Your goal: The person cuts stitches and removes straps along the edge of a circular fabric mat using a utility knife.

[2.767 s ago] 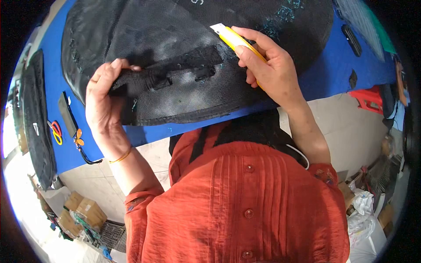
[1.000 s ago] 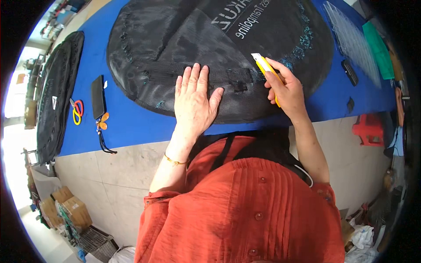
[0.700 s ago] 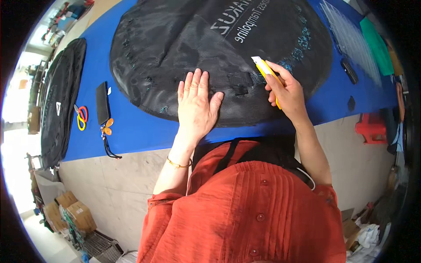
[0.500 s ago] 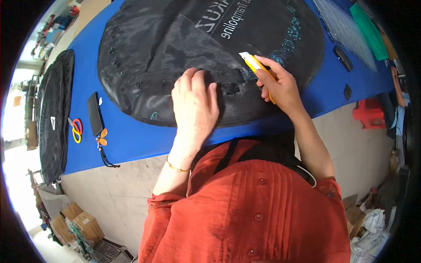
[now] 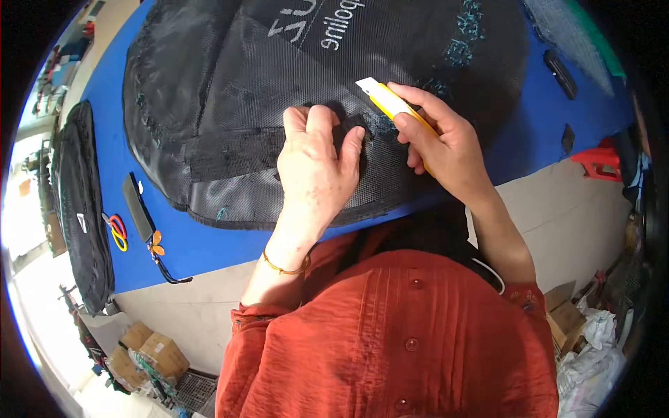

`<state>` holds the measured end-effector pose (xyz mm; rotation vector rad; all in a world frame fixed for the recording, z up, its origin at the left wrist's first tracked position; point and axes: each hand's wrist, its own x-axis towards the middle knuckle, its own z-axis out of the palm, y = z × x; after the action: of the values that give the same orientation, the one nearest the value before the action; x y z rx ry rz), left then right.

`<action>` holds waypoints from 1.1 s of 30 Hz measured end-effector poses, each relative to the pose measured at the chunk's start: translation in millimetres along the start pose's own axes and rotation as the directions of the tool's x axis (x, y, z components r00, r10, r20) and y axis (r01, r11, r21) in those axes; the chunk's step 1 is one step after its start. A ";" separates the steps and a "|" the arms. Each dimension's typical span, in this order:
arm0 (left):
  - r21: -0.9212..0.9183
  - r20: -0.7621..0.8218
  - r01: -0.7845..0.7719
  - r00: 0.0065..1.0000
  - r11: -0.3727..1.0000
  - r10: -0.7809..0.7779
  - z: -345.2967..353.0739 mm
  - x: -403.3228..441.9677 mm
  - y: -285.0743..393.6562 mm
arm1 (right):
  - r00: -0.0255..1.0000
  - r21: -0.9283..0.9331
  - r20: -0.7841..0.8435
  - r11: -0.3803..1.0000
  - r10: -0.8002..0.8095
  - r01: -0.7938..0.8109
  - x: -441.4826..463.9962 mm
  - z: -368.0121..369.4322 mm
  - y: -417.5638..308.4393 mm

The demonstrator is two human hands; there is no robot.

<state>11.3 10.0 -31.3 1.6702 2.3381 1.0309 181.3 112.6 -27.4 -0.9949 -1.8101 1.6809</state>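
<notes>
**While black mesh point(image 5: 258, 76) spreads twelve o'clock of the hands, steel points ten-thirty**

Left hand point(image 5: 313, 167): fingers bent on mesh, pinch uncertain. Right hand point(image 5: 449, 150), nearer, clasps the yellow cutter point(image 5: 391, 103), between one and two o'clock from the left; its blade point(image 5: 366, 84) leads.

Kinda tight on the left: scissors point(image 5: 117, 233), phone point(image 5: 138, 209) and its strap point(image 5: 164, 272) sit between the bundle point(image 5: 78, 202) and the mesh point(image 5: 244, 104). Left hand point(image 5: 315, 164) and knife point(image 5: 387, 99) block the mesh's middle, but its left part's open. Bare desk point(image 5: 519, 143) right of it too, up to the black scrap point(image 5: 567, 139).
</notes>
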 end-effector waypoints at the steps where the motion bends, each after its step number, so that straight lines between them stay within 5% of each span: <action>1: 0.004 0.012 0.011 1.000 1.000 -0.011 -0.7 -0.1 0.0 | 1.000 0.006 0.001 1.000 -0.015 0.015 -0.3 0.4 0.9; 8: -0.014 0.063 0.039 0.997 0.999 -0.038 -2.0 3.0 0.4 | 1.000 -0.043 0.019 0.999 0.001 0.000 -5.5 -2.2 -5.7; 11: -0.012 0.056 0.019 0.998 1.000 -0.018 -1.9 1.5 -0.9 | 0.993 -0.213 -0.002 0.970 -0.122 0.119 -12.0 -2.1 -5.3; 13: -0.028 0.057 0.027 0.998 0.999 -0.025 -1.4 1.5 -1.6 | 0.927 -0.385 0.002 0.856 -0.374 0.346 -17.1 -3.5 0.1; 33: -0.031 0.053 0.014 0.999 0.999 -0.013 -1.9 0.0 -0.9 | 0.927 -0.564 0.112 0.745 -0.359 0.356 -24.3 -5.3 -17.2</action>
<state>9.8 9.0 -30.4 1.6471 2.2853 1.0040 197.3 97.5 -6.6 -0.7851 -2.3951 0.9004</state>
